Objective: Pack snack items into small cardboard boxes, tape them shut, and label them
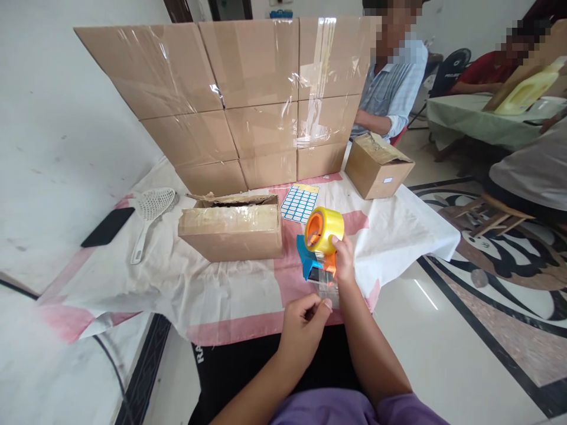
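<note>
My right hand (pixel 344 257) grips a tape dispenser (pixel 307 260) with blue and orange parts, which carries a yellow roll of packing tape (pixel 333 226). From the dispenser a clear strip of tape (pixel 328 289) runs down toward me. My left hand (pixel 305 323) pinches the strip's loose end between thumb and forefinger. Left of the dispenser lies a cardboard box (pixel 234 236), its top seam partly gaping and old tape along the upper edge. Just behind the dispenser a sheet of blue-bordered labels (pixel 300 202) rests on the cloth.
A tall panel of taped cardboard boxes (pixel 261 77) stands at the back. Another box (pixel 376 168) sits at the right. A white slotted skimmer (pixel 153 209) and a black phone (pixel 108 227) lie left on the tablecloth (pixel 230 301). People sit beyond, near another table (pixel 465 118).
</note>
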Demonstrator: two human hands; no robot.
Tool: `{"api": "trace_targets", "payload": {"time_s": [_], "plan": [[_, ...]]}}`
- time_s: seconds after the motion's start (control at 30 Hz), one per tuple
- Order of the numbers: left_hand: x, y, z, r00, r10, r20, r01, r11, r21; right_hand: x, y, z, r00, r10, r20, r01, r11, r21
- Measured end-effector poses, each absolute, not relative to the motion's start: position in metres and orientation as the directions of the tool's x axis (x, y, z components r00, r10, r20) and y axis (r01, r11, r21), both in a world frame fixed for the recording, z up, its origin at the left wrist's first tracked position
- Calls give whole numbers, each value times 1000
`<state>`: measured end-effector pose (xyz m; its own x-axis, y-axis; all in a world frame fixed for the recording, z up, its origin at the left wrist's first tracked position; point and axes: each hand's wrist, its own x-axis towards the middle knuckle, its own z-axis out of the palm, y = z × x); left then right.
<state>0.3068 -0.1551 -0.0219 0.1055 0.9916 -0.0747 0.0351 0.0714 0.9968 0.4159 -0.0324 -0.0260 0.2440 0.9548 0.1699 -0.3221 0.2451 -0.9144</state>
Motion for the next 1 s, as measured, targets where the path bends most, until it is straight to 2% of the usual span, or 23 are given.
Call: {"api": "trace_targets", "payload": {"time_s": [0.1,0.23,0.47,0.7,1.0], "plan": [[305,-153,-23,93,993,-78,9,77,997,414,-32,-27,236,962,139,-426,231,-875],[304,-151,-27,78,991,-110,-49,114,992,415,-30,-29,250,959,135,-465,241,-852],[302,-151,-28,84,984,-159,-94,166,982,428,-30,-35,248,953,174,-391,263,-882],[289,-149,-18,85,991,-103,57,98,994,431,-31,-37,194,954,228,-360,285,-888],[281,-157,-13,65,987,-145,38,143,989,429,-38,-30,186,941,282,-315,329,-890]]}}
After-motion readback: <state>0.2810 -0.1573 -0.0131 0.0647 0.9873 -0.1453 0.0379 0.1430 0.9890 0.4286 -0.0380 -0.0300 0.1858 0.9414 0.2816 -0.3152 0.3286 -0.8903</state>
